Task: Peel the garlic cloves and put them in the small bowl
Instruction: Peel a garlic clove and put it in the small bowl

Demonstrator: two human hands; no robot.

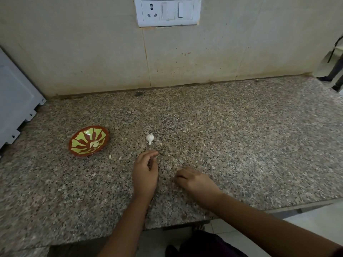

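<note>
A small red bowl (88,140) with a green leaf pattern stands on the granite counter at the left; a pale peeled clove (94,144) lies inside it. A white unpeeled garlic piece (150,138) lies on the counter right of the bowl. My left hand (145,172) hovers just below that garlic, fingers loosely curled, nothing visible in it. My right hand (194,180) rests knuckles-up on the counter to the right, fingers curled under; I cannot see whether it holds anything. A tiny white scrap (110,156) lies below the bowl.
The speckled granite counter (241,145) runs to a tiled wall with a white socket plate (168,11). A white appliance (16,101) stands at the left edge. The counter's front edge (185,225) is near my forearms, floor below.
</note>
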